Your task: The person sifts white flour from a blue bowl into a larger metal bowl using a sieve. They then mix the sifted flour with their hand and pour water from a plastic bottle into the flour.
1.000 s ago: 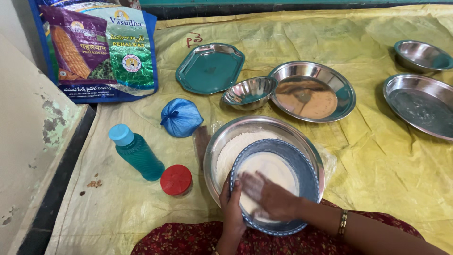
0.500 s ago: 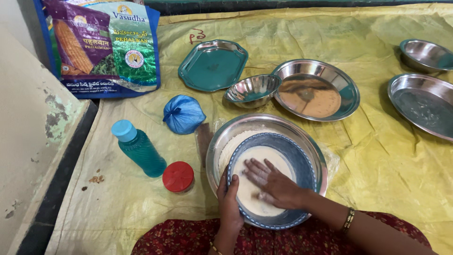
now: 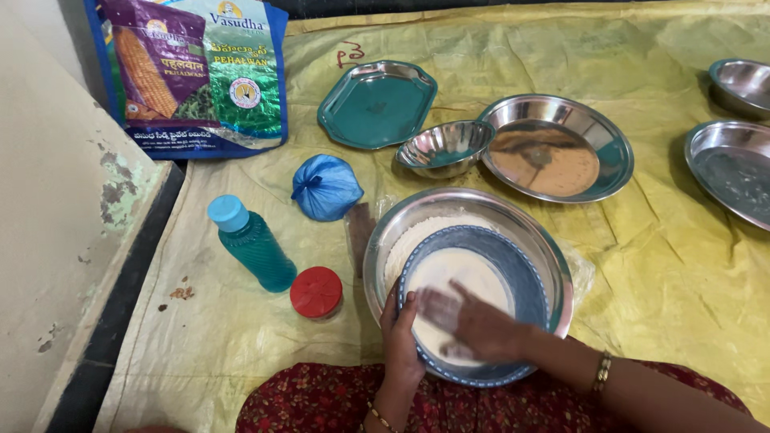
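The blue-rimmed sieve (image 3: pixel 481 309) is sitting tilted inside a large steel basin (image 3: pixel 469 265) near the front edge of the yellow sheet (image 3: pixel 682 265) that is covering the floor. White flour (image 3: pixel 457 281) is filling the sieve and lying under it in the basin. The left hand (image 3: pixel 401 341) is gripping the sieve's near-left rim, fingers curled over the edge. The right hand (image 3: pixel 473 325) is lying flat and spread on the flour, blurred, holding nothing. The sieve is looking light and stiff, best taken by its rim; its mesh is probably delicate, and the flour is loose, soft and quick to spill. A teal bottle (image 3: pixel 253 244), a red cap (image 3: pixel 316 292) and a tied blue bag (image 3: pixel 325 187) are lying to the left, with a steel plate (image 3: pixel 557 148) beyond.
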